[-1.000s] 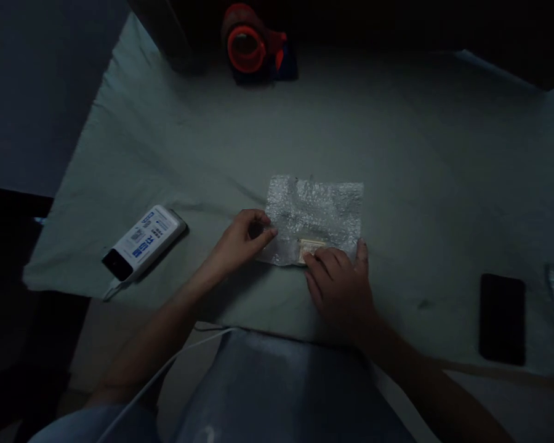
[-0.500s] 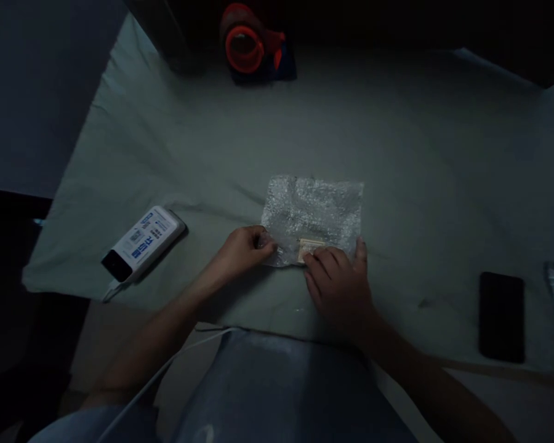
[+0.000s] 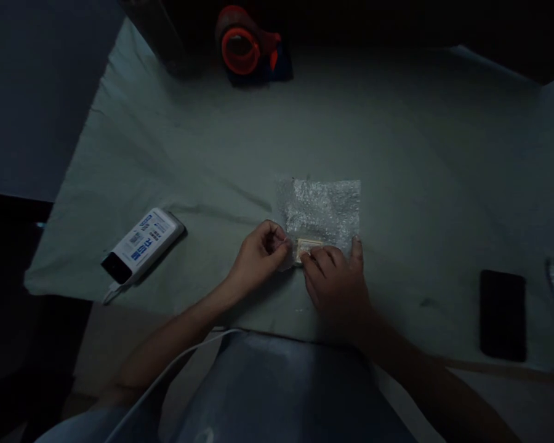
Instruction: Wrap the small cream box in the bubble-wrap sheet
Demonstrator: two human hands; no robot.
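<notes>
Left hand (image 3: 264, 252) has moved rightward, bubble wrap (image 3: 324, 209) pinched within its grip.

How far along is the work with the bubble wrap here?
Early on, it seems. Done: the small pale item lies at the near edge of the bubble wrap. In hand: the left hand pinches the sheet's near left part; the right hand rests fingers on the item. Left: probably most of the wrapping, as the far part lies spread out.

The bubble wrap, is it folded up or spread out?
Mostly spread: the bubble wrap lies largely flat on the cloth, with its near left corner pinched in the left hand.
</notes>
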